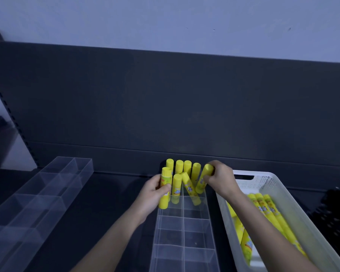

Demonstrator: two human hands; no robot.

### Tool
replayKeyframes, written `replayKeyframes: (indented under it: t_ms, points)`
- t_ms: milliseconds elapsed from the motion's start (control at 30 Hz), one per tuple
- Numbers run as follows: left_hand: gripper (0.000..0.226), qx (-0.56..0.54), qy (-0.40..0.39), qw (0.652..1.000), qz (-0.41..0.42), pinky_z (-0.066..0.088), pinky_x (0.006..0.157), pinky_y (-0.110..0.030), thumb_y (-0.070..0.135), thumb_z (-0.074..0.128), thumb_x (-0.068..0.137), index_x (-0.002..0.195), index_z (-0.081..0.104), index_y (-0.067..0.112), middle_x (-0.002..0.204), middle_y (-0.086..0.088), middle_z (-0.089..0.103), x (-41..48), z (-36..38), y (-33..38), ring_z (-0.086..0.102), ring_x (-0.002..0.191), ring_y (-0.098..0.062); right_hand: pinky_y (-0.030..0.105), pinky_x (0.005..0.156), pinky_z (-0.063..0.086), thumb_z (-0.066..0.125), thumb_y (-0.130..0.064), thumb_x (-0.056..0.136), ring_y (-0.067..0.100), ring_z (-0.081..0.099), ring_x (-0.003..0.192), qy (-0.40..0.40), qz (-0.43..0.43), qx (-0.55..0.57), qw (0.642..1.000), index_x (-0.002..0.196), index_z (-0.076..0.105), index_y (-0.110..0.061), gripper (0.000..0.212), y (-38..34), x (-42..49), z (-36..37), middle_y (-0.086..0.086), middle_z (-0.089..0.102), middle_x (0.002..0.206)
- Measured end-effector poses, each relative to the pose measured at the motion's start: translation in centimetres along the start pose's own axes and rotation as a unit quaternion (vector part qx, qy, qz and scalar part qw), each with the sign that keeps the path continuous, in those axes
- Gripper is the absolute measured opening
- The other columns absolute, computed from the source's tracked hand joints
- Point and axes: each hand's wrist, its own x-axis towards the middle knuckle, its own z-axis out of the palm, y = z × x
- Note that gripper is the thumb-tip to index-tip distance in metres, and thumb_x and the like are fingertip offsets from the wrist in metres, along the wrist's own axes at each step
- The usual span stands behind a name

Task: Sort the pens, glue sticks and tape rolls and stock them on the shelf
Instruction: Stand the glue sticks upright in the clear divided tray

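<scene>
Several yellow glue sticks (179, 167) stand upright in the far compartments of a clear divided organizer (183, 230) on the dark shelf. My left hand (152, 193) grips one yellow glue stick (164, 188) upright at the organizer's left wall. My right hand (221, 178) holds another glue stick (203, 178) tilted over the organizer's far right corner. One stick (188, 186) inside leans to the left. More glue sticks (267, 207) lie in a white perforated basket (294, 209) to the right.
A second clear divided organizer (47, 193) sits at the left on the shelf. The dark back panel (165, 105) rises right behind the sticks. A black object (336, 209) lies at the far right edge.
</scene>
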Motion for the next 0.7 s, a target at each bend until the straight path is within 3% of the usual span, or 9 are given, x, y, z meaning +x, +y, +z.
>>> replayKeyframes:
  t_ms: [133, 200, 333, 500, 600, 700]
  points:
    - [0.018, 0.018, 0.066, 0.997, -0.021, 0.044, 0.065, -0.025, 0.0, 0.049, 0.088, 0.083, 0.054, 0.017, 0.076, 0.0, 0.056, 0.8, 0.2, 1.7, 0.054, 0.071, -0.015, 0.023, 0.066, 0.033, 0.063, -0.009, 0.076, 0.023, 0.054, 0.082, 0.008, -0.026, 0.013, 1.0, 0.095, 0.062, -0.008, 0.019, 0.0, 0.1, -0.1, 0.009, 0.064, 0.089]
    - [0.019, 0.126, 0.076, 0.989, 0.018, 0.041, 0.065, -0.028, 0.001, 0.05, 0.085, 0.075, 0.05, 0.017, 0.072, 0.002, 0.052, 2.0, 0.1, 3.4, 0.051, 0.068, -0.015, 0.022, 0.066, 0.033, 0.064, -0.009, 0.076, 0.019, 0.051, 0.08, 0.004, -0.03, 0.021, 0.999, 0.094, 0.063, -0.009, 0.018, 0.3, 0.0, -0.2, 0.005, 0.061, 0.086]
    - [0.014, 0.422, 0.008, 0.904, 0.066, 0.042, 0.066, -0.033, 0.016, 0.06, 0.079, 0.073, 0.047, 0.016, 0.075, 0.0, 0.055, 5.5, 1.0, 6.6, 0.057, 0.077, -0.024, 0.023, 0.067, 0.035, 0.066, -0.009, 0.076, 0.019, 0.053, 0.081, -0.002, -0.031, 0.04, 0.999, 0.095, 0.063, -0.009, 0.02, 0.8, -0.2, -0.3, 0.003, 0.059, 0.086]
    - [0.024, 0.618, -0.09, 0.781, 0.007, 0.041, 0.066, -0.033, 0.028, 0.067, 0.08, 0.084, 0.048, 0.014, 0.101, -0.008, 0.061, 7.8, 4.0, 7.7, 0.059, 0.095, -0.028, 0.024, 0.068, 0.038, 0.066, -0.009, 0.076, 0.022, 0.057, 0.082, -0.008, -0.034, 0.062, 0.997, 0.089, 0.061, -0.016, 0.016, 1.3, -0.4, -0.2, 0.008, 0.064, 0.091]
    - [0.036, 0.649, -0.124, 0.75, -0.043, 0.043, 0.069, -0.033, 0.037, 0.069, 0.08, 0.099, 0.055, 0.01, 0.109, -0.007, 0.061, 8.9, 4.6, 7.4, 0.06, 0.1, -0.028, 0.025, 0.069, 0.04, 0.065, -0.008, 0.075, 0.023, 0.057, 0.084, -0.01, -0.039, 0.076, 0.996, 0.083, 0.055, -0.022, 0.019, 1.5, -0.4, -0.1, 0.008, 0.065, 0.091]
    - [0.039, 0.64, -0.139, 0.752, -0.07, 0.043, 0.07, -0.033, 0.041, 0.066, 0.081, 0.102, 0.057, 0.009, 0.107, -0.008, 0.06, 9.8, 4.8, 6.7, 0.059, 0.099, -0.027, 0.024, 0.069, 0.039, 0.064, -0.008, 0.074, 0.021, 0.056, 0.084, -0.012, -0.042, 0.086, 0.995, 0.082, 0.054, -0.024, 0.02, 1.7, -0.3, 0.0, 0.006, 0.064, 0.092]
